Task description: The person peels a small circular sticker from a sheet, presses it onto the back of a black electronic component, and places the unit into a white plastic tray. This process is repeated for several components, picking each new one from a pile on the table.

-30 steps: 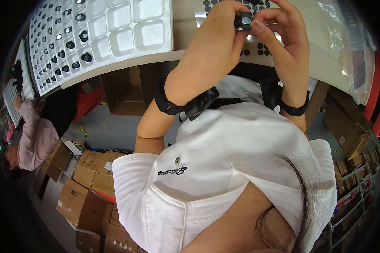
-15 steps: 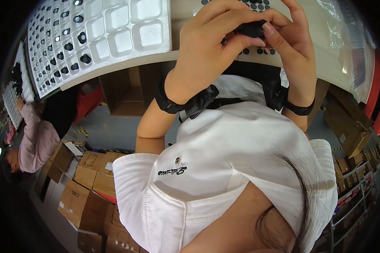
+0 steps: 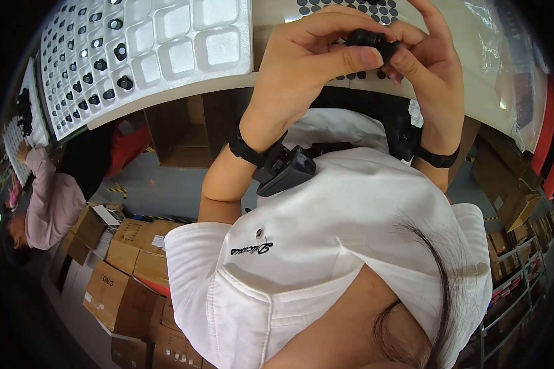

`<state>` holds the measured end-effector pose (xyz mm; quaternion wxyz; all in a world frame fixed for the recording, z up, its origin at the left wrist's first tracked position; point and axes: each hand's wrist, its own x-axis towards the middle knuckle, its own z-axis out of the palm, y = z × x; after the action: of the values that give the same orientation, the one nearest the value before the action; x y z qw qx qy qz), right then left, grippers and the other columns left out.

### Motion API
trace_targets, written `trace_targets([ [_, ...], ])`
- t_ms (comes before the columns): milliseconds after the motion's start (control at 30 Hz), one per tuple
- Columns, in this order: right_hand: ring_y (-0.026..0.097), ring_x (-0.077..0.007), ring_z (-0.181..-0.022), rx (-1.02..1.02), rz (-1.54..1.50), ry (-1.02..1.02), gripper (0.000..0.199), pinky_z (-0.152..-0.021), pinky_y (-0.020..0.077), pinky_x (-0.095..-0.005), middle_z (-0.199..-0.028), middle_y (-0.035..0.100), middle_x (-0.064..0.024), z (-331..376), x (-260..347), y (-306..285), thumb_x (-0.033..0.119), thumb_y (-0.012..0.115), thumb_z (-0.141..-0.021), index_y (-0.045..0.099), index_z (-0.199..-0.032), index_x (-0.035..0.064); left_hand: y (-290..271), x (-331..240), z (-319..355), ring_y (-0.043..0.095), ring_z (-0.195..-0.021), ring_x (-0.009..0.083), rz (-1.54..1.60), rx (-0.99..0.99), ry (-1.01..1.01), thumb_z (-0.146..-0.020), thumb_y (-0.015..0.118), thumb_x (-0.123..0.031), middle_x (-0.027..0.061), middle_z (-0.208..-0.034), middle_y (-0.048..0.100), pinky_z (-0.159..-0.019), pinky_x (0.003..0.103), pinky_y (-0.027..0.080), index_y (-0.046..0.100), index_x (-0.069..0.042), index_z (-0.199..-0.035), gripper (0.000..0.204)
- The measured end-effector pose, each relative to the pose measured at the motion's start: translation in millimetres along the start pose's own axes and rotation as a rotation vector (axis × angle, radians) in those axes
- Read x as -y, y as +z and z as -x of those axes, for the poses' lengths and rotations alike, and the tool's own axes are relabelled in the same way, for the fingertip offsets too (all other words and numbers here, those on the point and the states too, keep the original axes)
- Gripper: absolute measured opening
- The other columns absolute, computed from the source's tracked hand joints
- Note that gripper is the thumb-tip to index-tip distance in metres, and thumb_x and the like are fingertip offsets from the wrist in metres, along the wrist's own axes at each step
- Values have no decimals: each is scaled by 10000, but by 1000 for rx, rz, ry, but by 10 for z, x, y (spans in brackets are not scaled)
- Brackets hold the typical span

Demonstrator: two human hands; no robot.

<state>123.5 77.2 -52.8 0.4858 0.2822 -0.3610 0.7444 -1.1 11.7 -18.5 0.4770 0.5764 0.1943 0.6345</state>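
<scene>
We see both hands raised together over the near edge of the worktop (image 3: 277,86), sharing one small black part (image 3: 368,40) between them. The left hand (image 3: 301,74) is curled narrowly around it, thumb stretched along the underside and fingers arched over the top, so it is closed on the part. The right hand (image 3: 434,80) meets it from the other side, its fingertips (image 3: 406,61) pinching the part's right end, with one finger lifted free above. The part sits just above a sheet of dark round dots (image 3: 351,9) that lies on the worktop behind the hands; we cannot tell whether part and sheet touch. Each wrist carries a black band, and a black boxy device (image 3: 287,171) hangs from the left wrist band. To the left of the hands a white moulded tray (image 3: 166,55) with square pockets lies on the worktop; many of its smaller pockets hold little black pieces (image 3: 124,82), while the larger pockets nearest the hands show white. At the far left another person in a pink sleeve (image 3: 49,197) leans over a further tray. Brown cardboard boxes (image 3: 114,283) are stacked on the floor below.
</scene>
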Motion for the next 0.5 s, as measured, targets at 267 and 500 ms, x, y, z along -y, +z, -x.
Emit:
trace_targets([
  [267,551,-268,-920,-532,1347,338,109,-804,445,-345,-1001,520,-148,-318,472,730,-104,523,-742,552,-839,-64,155,-262,-14,507,-616,109,824,-427,-728,-824,549,-118,78,-798,582,-595,209,443,536,10,-1027,241],
  [500,560,-332,-901,-437,1313,318,81,-711,496,-333,-953,507,-158,-382,355,853,-119,518,-745,543,-813,-82,192,-289,-6,518,-623,119,808,-398,-725,-822,549,-108,84,-794,583,-594,219,447,531,27,-1033,251],
])
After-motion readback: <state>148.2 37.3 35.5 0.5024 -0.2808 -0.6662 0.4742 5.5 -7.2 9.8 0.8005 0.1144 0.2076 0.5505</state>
